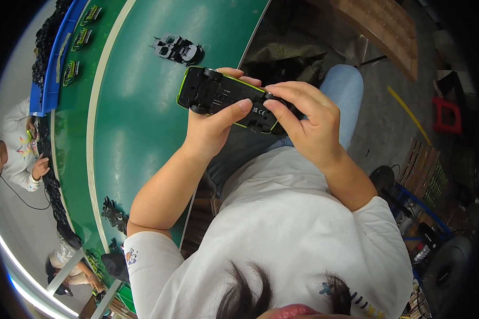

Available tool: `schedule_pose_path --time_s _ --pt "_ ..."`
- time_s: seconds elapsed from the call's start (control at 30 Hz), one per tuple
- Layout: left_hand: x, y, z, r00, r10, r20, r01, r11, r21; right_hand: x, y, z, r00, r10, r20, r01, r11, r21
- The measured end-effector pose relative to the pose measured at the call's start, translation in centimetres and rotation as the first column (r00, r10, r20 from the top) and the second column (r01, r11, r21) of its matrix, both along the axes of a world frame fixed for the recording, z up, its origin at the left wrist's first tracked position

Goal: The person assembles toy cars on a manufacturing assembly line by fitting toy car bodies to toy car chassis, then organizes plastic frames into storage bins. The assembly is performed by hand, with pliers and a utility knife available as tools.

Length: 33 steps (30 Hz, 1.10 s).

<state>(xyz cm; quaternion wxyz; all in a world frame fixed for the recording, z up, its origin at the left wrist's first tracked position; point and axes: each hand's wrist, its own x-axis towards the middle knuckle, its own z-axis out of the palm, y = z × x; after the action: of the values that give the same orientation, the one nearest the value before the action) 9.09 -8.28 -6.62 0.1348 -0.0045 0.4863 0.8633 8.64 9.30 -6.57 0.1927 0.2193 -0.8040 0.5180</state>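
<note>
A toy car (226,95) with a black underside and a bright green rim is held bottom up over the edge of the green table. My left hand (215,119) is closed round it, thumb pressed across the underside and fingertips showing behind the far side. My right hand (311,117) pinches the car's right end at a wheel, between thumb and forefinger; the exact grip there is partly hidden by the fingers. Beyond the car, a grey and black toy car interior part (178,49) lies on the table.
Several small green toy cars (71,72) stand along the far side, beside a blue bin (50,95) of black parts. Black parts (114,212) lie near my left elbow. Two people work across the table. A red stool (447,115) and wooden pallets are at the right.
</note>
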Motion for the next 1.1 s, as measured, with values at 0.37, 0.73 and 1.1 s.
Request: schedule_pose_path --time_s 0.37,0.73,1.1 --pt "0.0 0.0 0.0 1.000 0.008 0.014 -0.008 1.000 0.023 0.0 0.2 0.0 0.998 0.008 0.066 -0.004 0.997 -0.071" --pt "-0.3 -0.4 0.6 0.996 -0.011 0.093 0.009 1.000 0.019 0.6 2.6 1.4 0.931 0.337 -0.143 -0.270 0.896 0.353" --pt "-0.4 -0.5 0.5 0.993 -0.011 0.120 0.003 0.998 0.064 0.7 5.1 0.0 0.957 0.286 -0.047 -0.290 0.944 -0.159"
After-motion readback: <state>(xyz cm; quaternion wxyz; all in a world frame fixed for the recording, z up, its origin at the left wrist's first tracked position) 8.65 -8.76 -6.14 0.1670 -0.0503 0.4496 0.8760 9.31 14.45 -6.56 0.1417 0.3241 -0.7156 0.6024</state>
